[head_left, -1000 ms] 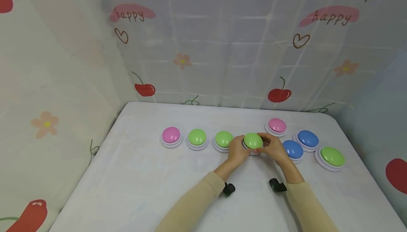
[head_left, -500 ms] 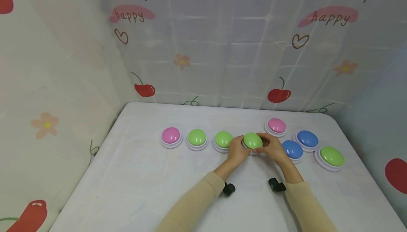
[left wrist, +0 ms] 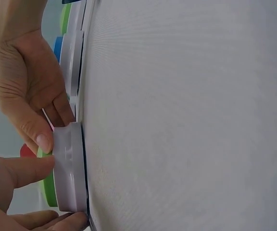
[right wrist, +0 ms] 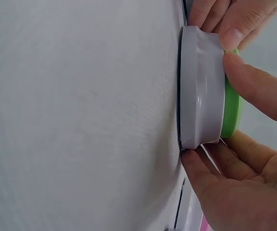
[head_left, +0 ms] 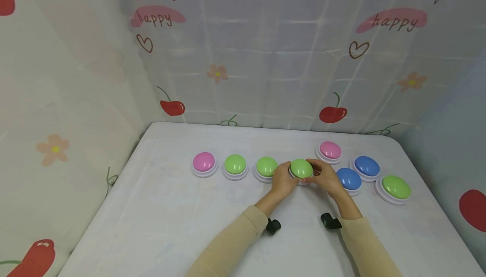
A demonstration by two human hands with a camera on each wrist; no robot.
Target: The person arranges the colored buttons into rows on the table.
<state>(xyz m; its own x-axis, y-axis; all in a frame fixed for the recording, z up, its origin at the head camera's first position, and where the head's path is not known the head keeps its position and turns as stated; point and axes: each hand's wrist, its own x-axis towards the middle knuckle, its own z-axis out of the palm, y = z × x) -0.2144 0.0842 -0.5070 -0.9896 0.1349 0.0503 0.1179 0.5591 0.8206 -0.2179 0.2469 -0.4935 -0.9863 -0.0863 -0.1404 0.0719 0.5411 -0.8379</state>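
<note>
On the bench (head_left: 159, 209), the green button (head_left: 301, 168) is gripped at its white rim by the curled fingers of the left hand (head_left: 282, 181) and right hand (head_left: 326, 178).

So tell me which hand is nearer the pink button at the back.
Right. The right hand sits just in front of the pink button; the left hand is farther off, beyond the held green button.

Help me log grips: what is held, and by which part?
Both the left hand and right hand pinch the green dome button by its white base rim.
</note>
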